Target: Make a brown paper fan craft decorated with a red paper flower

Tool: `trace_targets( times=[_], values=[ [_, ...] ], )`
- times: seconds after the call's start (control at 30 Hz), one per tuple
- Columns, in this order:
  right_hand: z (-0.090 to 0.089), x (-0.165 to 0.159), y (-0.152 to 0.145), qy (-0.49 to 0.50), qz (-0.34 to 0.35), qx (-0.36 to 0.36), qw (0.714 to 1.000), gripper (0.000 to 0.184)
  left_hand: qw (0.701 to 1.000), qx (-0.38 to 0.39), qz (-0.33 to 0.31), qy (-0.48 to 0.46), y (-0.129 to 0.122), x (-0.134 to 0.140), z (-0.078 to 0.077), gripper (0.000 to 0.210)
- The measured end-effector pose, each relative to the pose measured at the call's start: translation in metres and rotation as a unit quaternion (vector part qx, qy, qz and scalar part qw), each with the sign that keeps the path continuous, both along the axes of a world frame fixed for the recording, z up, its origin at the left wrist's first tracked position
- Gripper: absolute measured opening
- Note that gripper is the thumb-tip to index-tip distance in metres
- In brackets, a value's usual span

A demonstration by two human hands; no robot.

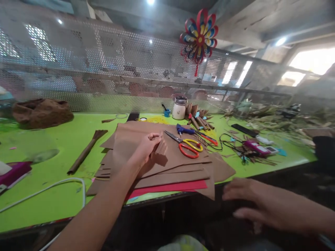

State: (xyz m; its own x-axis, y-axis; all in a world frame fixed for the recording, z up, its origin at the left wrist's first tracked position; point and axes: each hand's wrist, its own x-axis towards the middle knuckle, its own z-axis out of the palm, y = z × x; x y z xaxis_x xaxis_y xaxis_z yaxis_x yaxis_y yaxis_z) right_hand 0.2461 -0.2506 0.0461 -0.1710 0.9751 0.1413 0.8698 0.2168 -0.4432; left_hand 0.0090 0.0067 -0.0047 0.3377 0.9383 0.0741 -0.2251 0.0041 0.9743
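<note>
My left hand (150,146) is over the stacked brown paper sheets (128,139), its thumb and fingers pinched on a small brown paper strip (161,147) that looks cut or pleated. To its right lie scissors (181,141) with one yellow and one orange handle, blades parted. A blue glue gun (185,129) rests just behind them, beside a second orange-handled tool (209,139). Past the table's front edge, my right hand (248,198) is in the air, slightly blurred, thumb apart from curved fingers, nothing visible in it. Red paper (170,188) shows beneath the brown sheets.
A rolled brown paper tube (87,153) with a fringed end lies at left, near a white cable (83,188). Behind stand a lidded jar (179,108) and several brown rolls (200,120). A purple device (258,148) and a black phone-like object (244,130) lie at right.
</note>
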Motion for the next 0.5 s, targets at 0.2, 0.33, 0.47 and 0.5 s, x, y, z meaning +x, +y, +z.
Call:
trace_targets(
  times=[0.2, 0.33, 0.47, 0.5],
  values=[
    [-0.002, -0.059, 0.111, 0.163, 0.011, 0.050, 0.985, 0.024, 0.999, 0.046, 0.006, 0.026, -0.011, 0.004, 0.002, 0.029],
    [-0.021, -0.091, 0.183, 0.304, 0.025, -0.078, 0.949, 0.030, 0.999, 0.039, 0.005, 0.005, -0.013, 0.001, 0.006, 0.031],
    [-0.032, -0.098, 0.212, 0.365, 0.039, -0.080, 0.927, 0.031, 0.999, 0.043, 0.017, 0.002, -0.011, -0.003, 0.010, 0.028],
    [-0.033, -0.097, 0.214, 0.381, 0.040, -0.077, 0.921, 0.032, 0.998, 0.051, 0.027, 0.013, -0.010, -0.003, 0.010, 0.027]
  ],
)
